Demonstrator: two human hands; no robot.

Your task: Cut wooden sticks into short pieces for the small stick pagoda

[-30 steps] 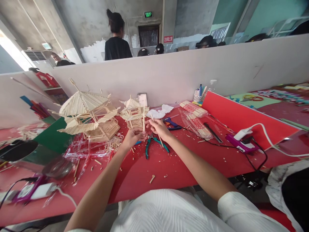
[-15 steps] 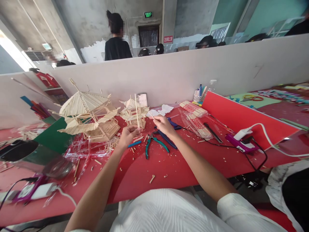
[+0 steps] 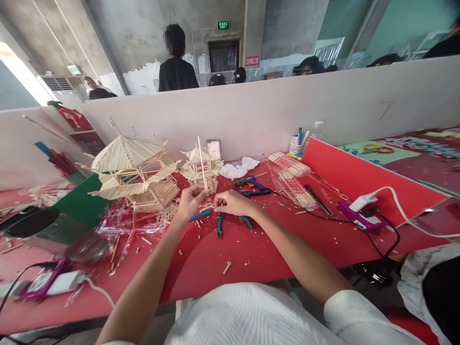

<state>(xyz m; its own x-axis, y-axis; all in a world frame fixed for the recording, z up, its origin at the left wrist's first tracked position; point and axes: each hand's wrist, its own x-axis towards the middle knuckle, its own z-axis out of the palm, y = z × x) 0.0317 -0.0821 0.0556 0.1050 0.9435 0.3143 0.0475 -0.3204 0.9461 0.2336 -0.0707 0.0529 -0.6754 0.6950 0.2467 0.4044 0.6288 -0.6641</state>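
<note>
Pale wooden stick [image 3: 201, 162] stands nearly upright, its top leaning left, its lower end pinched by the left hand [image 3: 192, 200]; the right hand [image 3: 235, 203], just beside, curls above green-handled pliers [image 3: 220, 225], holding what I cannot tell.

Two hands of mine: one left hand [image 3: 193, 201], one right hand [image 3: 233, 202]. One long stick [image 3: 201, 165] upright in my left. Before me, two stick pavilions: one large pavilion [image 3: 127, 154], one small pavilion [image 3: 194, 167]. One teal-handled pliers [image 3: 220, 226]. At least two stick packs [image 3: 296, 189]. Two purple power strips [image 3: 354, 217]. One red board [image 3: 359, 179]. One pen holder [image 3: 295, 148]. Loose scraps [image 3: 227, 267]: too small for me to count.
</note>
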